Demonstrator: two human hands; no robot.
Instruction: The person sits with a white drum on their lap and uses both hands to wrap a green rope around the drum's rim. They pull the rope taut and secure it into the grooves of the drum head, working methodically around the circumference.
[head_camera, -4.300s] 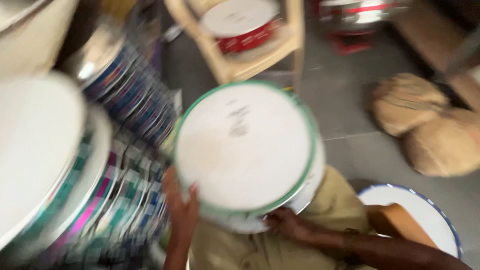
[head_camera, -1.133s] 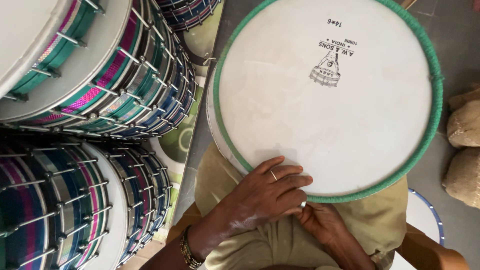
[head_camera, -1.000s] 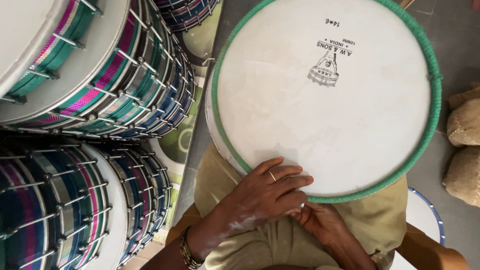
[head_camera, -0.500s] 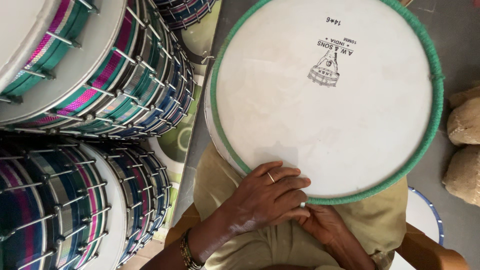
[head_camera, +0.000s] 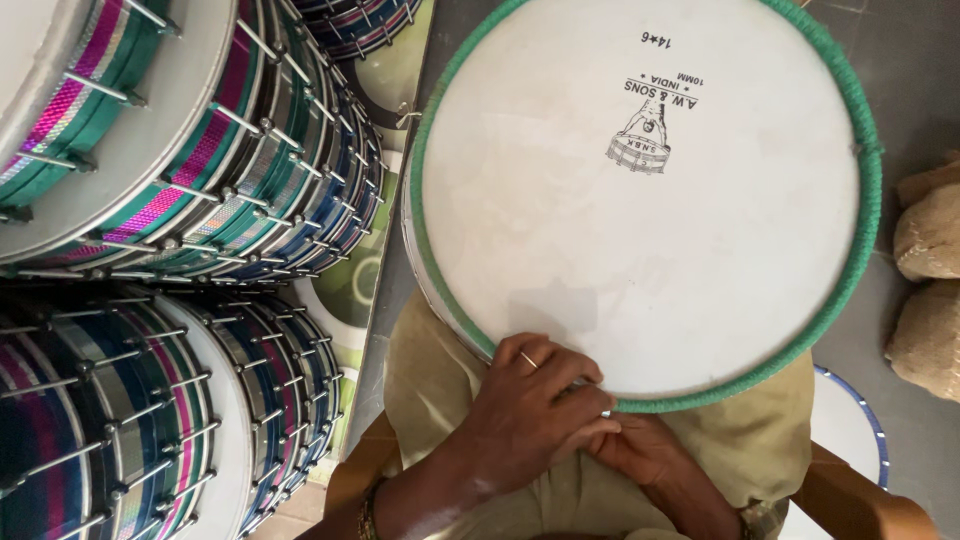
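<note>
Grey floor (head_camera: 905, 60), stacked striped drums (head_camera: 190, 140) beside; left hand (head_camera: 530, 415) closed on green-rimmed drumhead (head_camera: 640, 200), right hand (head_camera: 640, 450) grip unclear.

Grey tiled floor (head_camera: 915, 90), stacked striped drums (head_camera: 170, 150) left, sacks (head_camera: 930, 290) right.

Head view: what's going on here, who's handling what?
A seated person holds a large round drum head with a green-wrapped rim on the lap. The left hand lies over its near edge, fingers on the white skin; the right hand sits just below the rim, partly hidden. Stacks of finished striped drums with metal tension rods stand to the left.
</note>
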